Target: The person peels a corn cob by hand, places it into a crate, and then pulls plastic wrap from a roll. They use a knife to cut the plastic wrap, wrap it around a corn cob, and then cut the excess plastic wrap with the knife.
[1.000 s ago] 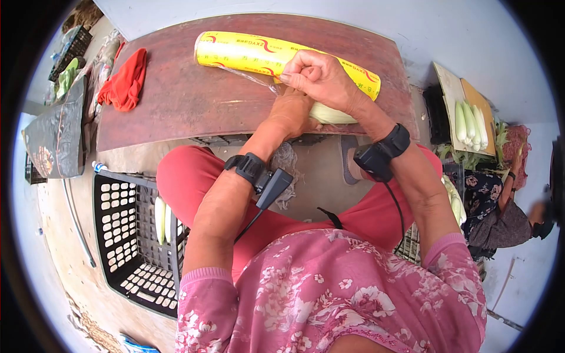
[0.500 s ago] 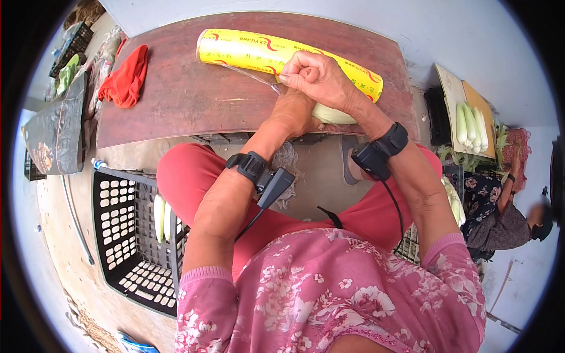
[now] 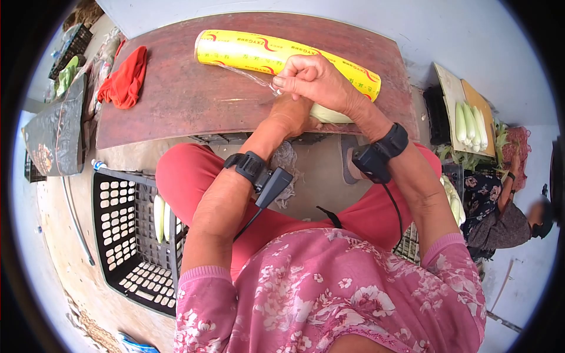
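A yellow printed roll of clear film (image 3: 241, 50) lies across the table, with a thin twisted strand of film (image 3: 250, 75) running from its lower edge. My right hand (image 3: 312, 79) is closed in a pinch on that film, in front of the roll and above my left hand. Beneath it, my left hand (image 3: 291, 112) is palm down beside a pale green vegetable (image 3: 331, 115); most of its fingers are hidden, so its grip cannot be made out. The vegetable is partly covered by both hands.
A red cloth (image 3: 125, 79) lies on the left of the reddish-brown table (image 3: 170, 100). Below left stands a black crate (image 3: 120, 223) with long pale vegetables. More pale vegetables (image 3: 471, 126) rest on a board at right, near another person (image 3: 506, 220).
My right hand has shifted slightly left, its fingers a little looser. The film strand hangs differently along the roll's lower edge. My left hand is nearly unchanged.
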### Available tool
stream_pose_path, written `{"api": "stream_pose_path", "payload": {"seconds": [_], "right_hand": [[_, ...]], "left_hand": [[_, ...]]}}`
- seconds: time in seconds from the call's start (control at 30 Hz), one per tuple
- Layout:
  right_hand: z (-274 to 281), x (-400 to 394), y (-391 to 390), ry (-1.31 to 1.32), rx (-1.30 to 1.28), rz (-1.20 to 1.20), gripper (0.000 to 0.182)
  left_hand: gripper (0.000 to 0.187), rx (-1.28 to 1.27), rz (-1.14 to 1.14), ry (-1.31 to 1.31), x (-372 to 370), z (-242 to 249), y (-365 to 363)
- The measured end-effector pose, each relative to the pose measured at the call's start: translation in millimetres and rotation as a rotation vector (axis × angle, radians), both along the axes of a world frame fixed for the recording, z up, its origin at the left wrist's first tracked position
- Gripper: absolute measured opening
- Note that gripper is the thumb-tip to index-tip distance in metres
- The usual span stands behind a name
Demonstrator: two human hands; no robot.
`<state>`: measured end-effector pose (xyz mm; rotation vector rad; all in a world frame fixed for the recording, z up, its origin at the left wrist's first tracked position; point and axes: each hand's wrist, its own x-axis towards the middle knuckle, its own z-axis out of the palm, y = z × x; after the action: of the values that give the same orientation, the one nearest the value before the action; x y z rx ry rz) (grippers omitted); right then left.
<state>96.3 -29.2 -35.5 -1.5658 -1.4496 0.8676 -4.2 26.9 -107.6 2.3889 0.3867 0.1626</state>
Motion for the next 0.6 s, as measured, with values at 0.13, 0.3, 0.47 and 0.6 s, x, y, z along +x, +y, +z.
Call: {"api": "stream_pose_path", "payload": {"seconds": [0.13, 0.3, 0.47, 0.6], "right_hand": [[0, 2, -2, 0.073, 0.016, 0.002, 0.020], [19, 11, -7, 0.026, 0.051, -0.082, 0.018], [2, 13, -1, -0.018, 0.116, -0.119, 0.017], [-15, 15, 5, -0.079, 0.079, -0.108, 0.017]], "left_hand": [[0.081, -0.040, -0.019, 0.094, -1, 9, 0], [0.071, 0.112, -0.050, 0.133, 4, -4, 1], [0.064, 0.141, -0.045, 0.064, 4, -13, 2], [0.068, 0.118, -0.044, 0.004, 4, -16, 3]]}}
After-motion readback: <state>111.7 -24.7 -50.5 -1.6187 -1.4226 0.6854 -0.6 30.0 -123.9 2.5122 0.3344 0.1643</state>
